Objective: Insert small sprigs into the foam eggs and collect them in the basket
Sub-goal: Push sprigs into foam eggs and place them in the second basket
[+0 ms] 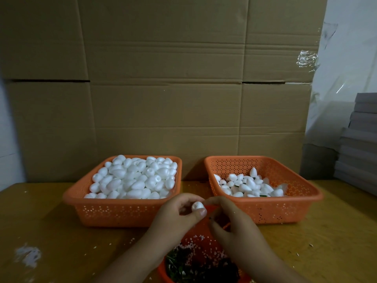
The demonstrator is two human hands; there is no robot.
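Note:
My left hand pinches a white foam egg between thumb and fingers, in front of the two orange baskets. My right hand has its fingertips curled at the egg's right side; a sprig between them is too small to make out. The left basket is heaped with plain foam eggs. The right basket holds fewer eggs, some with green stems showing. Under my hands an orange bowl holds dark green sprigs and pink crumbs.
Both baskets stand on a yellow-brown wooden table strewn with foam crumbs and a white smear at front left. A cardboard wall closes the back. Grey stacked boards and clear plastic sheeting sit at the right.

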